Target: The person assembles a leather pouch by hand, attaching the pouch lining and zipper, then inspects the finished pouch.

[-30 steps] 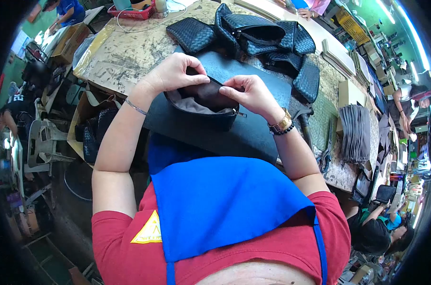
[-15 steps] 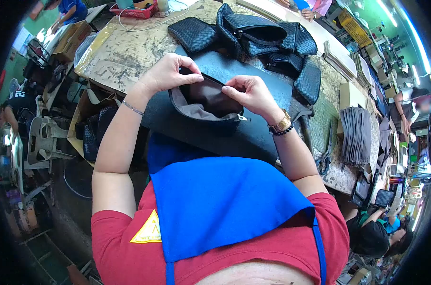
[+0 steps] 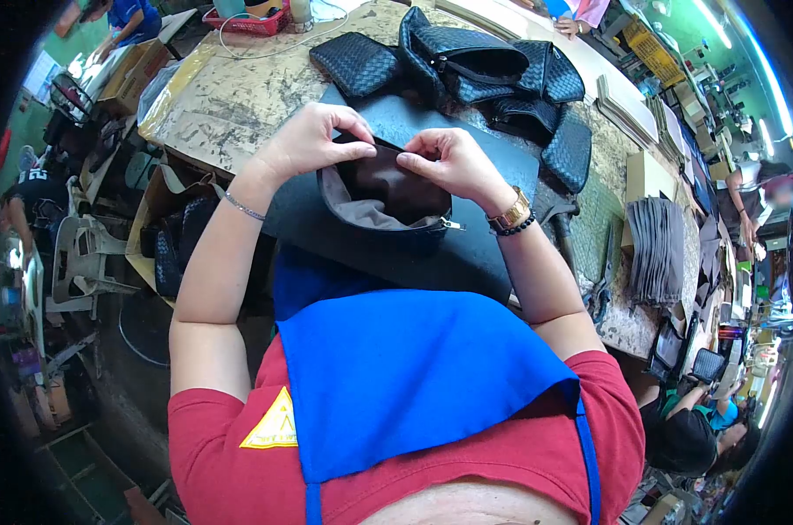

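Note:
A dark zippered pouch (image 3: 380,219) with a grey-brown lining lies in front of me on a black board (image 3: 304,229), its mouth gaping. Its far rim is pinched between thumb and fingers of my left hand (image 3: 313,140). A little to the right, my right hand (image 3: 453,164) pinches the same rim. The metal zipper pull (image 3: 451,225) sticks out at the pouch's right end. Behind my hands, several black woven pouches (image 3: 357,66) are heaped on the table, some with their mouths open.
The worn table (image 3: 213,114) carries a red basket (image 3: 256,19) at the back left. Grey sheets (image 3: 656,254) stand stacked at the right, near a hammer (image 3: 561,229) and scissors (image 3: 602,289). A carton with dark pouches (image 3: 182,241) sits left below the edge. Other people work around.
My hands have drawn slightly closer together along the rim. The pouch has tilted a little, showing more of its lining, and the zipper pull shows more clearly.

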The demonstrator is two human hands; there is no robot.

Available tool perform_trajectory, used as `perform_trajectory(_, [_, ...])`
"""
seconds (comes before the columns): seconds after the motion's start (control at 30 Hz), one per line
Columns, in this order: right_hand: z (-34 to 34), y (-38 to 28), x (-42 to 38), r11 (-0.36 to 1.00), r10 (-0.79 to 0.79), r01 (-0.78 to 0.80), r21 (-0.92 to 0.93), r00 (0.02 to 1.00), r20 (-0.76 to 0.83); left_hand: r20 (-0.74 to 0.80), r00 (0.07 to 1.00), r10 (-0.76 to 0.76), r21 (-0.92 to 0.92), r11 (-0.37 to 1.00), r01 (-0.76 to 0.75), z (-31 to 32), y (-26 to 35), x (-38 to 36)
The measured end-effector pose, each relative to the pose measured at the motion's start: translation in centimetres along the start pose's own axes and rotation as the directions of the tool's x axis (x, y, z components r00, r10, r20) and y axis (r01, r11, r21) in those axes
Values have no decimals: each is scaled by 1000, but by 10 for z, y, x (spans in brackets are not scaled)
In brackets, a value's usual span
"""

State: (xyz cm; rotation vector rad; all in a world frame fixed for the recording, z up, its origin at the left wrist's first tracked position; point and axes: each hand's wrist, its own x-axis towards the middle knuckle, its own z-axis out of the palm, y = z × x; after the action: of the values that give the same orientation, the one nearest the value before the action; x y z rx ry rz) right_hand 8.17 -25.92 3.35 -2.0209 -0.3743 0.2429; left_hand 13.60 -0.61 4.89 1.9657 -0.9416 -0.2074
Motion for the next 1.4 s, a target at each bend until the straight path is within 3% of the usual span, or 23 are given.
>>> perform_trajectory(0.23, [4, 4, 6, 998, -5, 3, 70, 1000, 19, -25, 998, -62, 33, 997, 63, -4, 4, -5])
perform_trajectory(0.37, [1, -1, 8, 999, -43, 43, -17, 999, 29, 27, 988, -149, 77, 986, 147, -5, 16, -3])
perform_trajectory(0.67, [9, -1, 15, 993, -112, 112, -26, 994, 7, 53, 986, -157, 144, 978, 148, -1, 17, 2])
perform_trajectory(0.77, [10, 1, 18, 995, -94, 94, -13, 996, -4, -59, 984, -168, 41, 985, 170, 3, 31, -3])
perform_trajectory(0.87, [10, 2, 17, 995, -91, 91, -31, 996, -9, -83, 970, -229, 210, 947, 241, 1, 30, -7])
perform_trajectory(0.97, [9, 3, 17, 995, -97, 96, -34, 995, -4, -26, 942, -335, 252, 910, 331, -2, 34, -6])
perform_trajectory(1.17, [5, 5, 16, 992, -109, 111, -65, 993, 43, 122, 913, -388, 203, 911, 360, -10, 31, -5])
perform_trajectory(1.27, [4, 6, 19, 994, -103, 106, -39, 991, 90, 220, 896, -386, -61, 911, 407, -12, 13, -7])
perform_trajectory(1.33, [6, 9, 23, 994, -107, 109, -6, 987, 117, 222, 895, -388, -53, 911, 409, -10, 11, -8])
perform_trajectory(1.4, [7, 3, 23, 962, -232, 242, -127, 969, 83, 215, 895, -391, -65, 909, 412, -9, 8, -8])
